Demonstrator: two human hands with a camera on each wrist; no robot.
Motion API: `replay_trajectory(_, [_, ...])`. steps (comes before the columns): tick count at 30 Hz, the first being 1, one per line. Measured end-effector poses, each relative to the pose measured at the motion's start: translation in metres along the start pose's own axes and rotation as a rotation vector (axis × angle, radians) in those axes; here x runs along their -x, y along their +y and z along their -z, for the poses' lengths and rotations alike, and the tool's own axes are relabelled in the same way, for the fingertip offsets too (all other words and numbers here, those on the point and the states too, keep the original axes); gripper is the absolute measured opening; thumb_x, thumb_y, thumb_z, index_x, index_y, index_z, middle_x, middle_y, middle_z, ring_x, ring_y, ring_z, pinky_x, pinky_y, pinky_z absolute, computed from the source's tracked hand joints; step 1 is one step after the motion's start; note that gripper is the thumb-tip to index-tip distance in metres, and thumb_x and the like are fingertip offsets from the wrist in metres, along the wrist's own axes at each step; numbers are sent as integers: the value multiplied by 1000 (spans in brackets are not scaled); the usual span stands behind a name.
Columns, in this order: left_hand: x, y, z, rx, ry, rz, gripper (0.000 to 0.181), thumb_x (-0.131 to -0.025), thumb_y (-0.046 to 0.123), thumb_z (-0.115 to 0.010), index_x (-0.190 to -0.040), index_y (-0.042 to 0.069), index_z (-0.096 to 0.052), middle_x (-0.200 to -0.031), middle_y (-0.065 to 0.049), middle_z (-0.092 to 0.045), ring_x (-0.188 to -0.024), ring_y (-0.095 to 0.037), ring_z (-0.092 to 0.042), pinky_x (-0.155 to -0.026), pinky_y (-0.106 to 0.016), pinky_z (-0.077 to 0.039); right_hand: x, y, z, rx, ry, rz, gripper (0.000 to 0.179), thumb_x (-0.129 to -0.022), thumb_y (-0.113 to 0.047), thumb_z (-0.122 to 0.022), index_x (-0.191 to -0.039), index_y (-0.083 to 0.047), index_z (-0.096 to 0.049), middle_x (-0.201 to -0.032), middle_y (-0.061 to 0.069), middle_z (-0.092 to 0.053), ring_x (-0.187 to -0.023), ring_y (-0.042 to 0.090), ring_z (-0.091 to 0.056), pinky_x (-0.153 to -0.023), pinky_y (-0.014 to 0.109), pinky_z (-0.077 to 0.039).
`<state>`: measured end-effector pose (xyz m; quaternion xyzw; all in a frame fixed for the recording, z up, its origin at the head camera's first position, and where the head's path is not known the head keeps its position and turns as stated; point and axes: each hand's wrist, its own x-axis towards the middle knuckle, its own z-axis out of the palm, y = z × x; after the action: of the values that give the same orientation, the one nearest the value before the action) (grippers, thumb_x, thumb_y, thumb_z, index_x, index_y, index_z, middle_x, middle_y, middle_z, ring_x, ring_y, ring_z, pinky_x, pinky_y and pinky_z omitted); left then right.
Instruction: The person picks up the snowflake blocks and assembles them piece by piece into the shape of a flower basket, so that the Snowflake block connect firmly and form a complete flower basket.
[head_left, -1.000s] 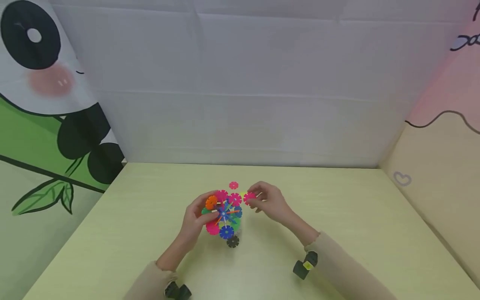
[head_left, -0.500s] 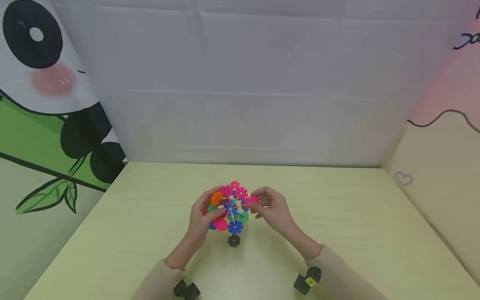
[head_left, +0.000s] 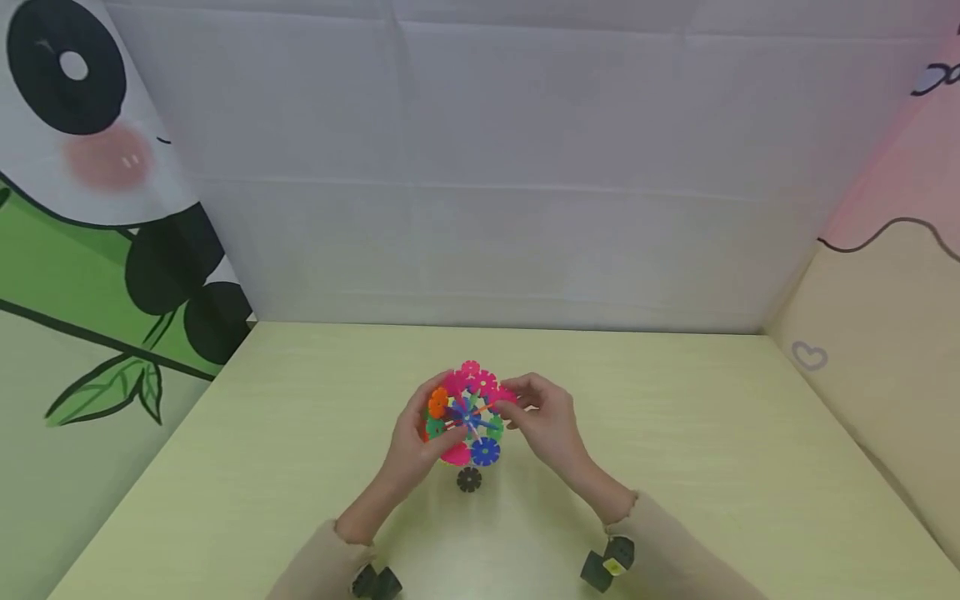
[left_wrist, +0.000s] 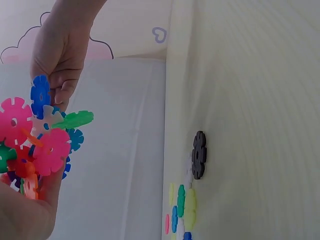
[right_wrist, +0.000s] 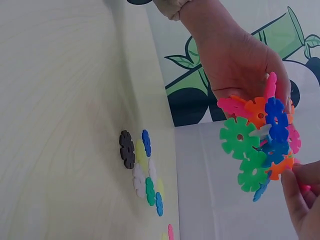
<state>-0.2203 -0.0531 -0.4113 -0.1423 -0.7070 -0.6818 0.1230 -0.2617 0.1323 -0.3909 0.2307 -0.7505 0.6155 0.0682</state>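
A ball of interlocking notched plastic discs (head_left: 485, 451), in blue, pink, green and orange, is held up above the table. My left hand (head_left: 412, 442) grips it from the left, thumb across the near face and fingers behind. On the ball's right side, thumb and forefinger of my right hand (head_left: 551, 421) pinch a pink disc (head_left: 501, 394) against it. From the right wrist view, green discs (right_wrist: 240, 138) stick out of the ball, and the right fingertips (right_wrist: 290, 180) meet it beside an orange disc (right_wrist: 281, 167). The pinched disc is mostly hidden there.
Loose discs lie on the table below the ball: a black disc (head_left: 468, 479) nearest me, then a blue disc (right_wrist: 146, 143), a green disc (right_wrist: 150, 191) and several others in a cluster. A white wall panel (head_left: 480, 208) stands along the table's back edge.
My left hand has brought the ball to the right, closing the gap to the pink disc in my right hand. The right hand has shifted slightly right and nearer me.
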Motion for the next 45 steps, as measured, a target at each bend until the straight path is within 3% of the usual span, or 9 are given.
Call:
replay_trajectory(6, [1, -3, -1, 6, 0, -89, 63, -80, -15, -62, -137, -5, -39, -127, -25, -49, -99, -20, -59, -79, -30, -53, 1, 0, -1, -33, 16, -2, 22, -81, 3, -72, -102, 4, -68, -86, 10, -68, -73, 22, -67, -61, 29, -56])
replay_trajectory(11, [4, -5, -4, 38, 21, -110, 62, -78, -16, -62, -135, -7, -40, -124, -27, -49, -96, -14, -59, -77, -29, -54, 2, -1, -4, -55, 28, -34, 22, -79, 2, -74, -101, 5, -70, -82, 9, -69, -71, 23, -66, -62, 28, -56])
replay_trajectory(16, [3, -1, -8, 10, 24, -95, 63, -79, -13, -65, -137, -3, -41, -126, -24, -49, -98, -27, -58, -78, -29, -53, -2, -2, -1, -15, 19, 9, 22, -80, 3, -74, -102, 4, -70, -83, 8, -69, -70, 19, -65, -63, 27, -56])
replay_trajectory(20, [-2, 2, -5, -74, -28, -38, 66, -84, 1, -68, -142, 4, -38, -135, -18, -45, -115, -37, -49, -85, -33, -51, -8, 4, 6, -22, 10, 56, 23, -82, 3, -72, -104, 5, -68, -87, 12, -68, -73, 24, -66, -64, 29, -56])
replay_trajectory(24, [-5, 1, 5, -154, -91, -27, 64, -86, 7, -67, -143, 7, -38, -139, -16, -44, -120, -37, -45, -87, -42, -49, -15, 12, 12, -13, -10, 79, 19, -82, 6, -70, -101, 6, -66, -87, 14, -68, -73, 27, -67, -63, 31, -56])
replay_trajectory(27, [-7, -2, 11, -136, -157, -22, 62, -88, 5, -65, -144, 4, -37, -140, -18, -43, -119, -39, -46, -86, -42, -50, -19, 18, 15, -2, -64, 89, 16, -83, 6, -69, -98, 6, -66, -86, 15, -68, -72, 27, -67, -63, 32, -57])
replay_trajectory(32, [-8, -5, 16, -106, -241, 19, 60, -90, 6, -64, -143, 2, -37, -139, -20, -44, -121, -40, -45, -85, -33, -51, -23, 25, 15, -2, -200, 90, 16, -85, 2, -69, -100, 5, -65, -89, 14, -69, -75, 25, -68, -66, 32, -57])
replay_trajectory(39, [-5, -15, 23, -71, -183, 81, 53, -89, 2, -65, -138, 1, -45, -136, -18, -47, -120, -38, -46, -86, -32, -51, -29, 28, 8, -4, -301, 100, 16, -86, 1, -68, -102, 5, -65, -91, 14, -68, -76, 29, -67, -66, 34, -57])
replay_trajectory(45, [1, -17, 45, -47, -75, 158, 51, -88, -3, -62, -137, -2, -46, -139, -19, -44, -120, -40, -46, -86, -29, -50, -49, 42, 5, 19, -359, 60, 20, -91, -5, -65, -107, 6, -64, -94, 16, -67, -80, 38, -65, -66, 35, -57])
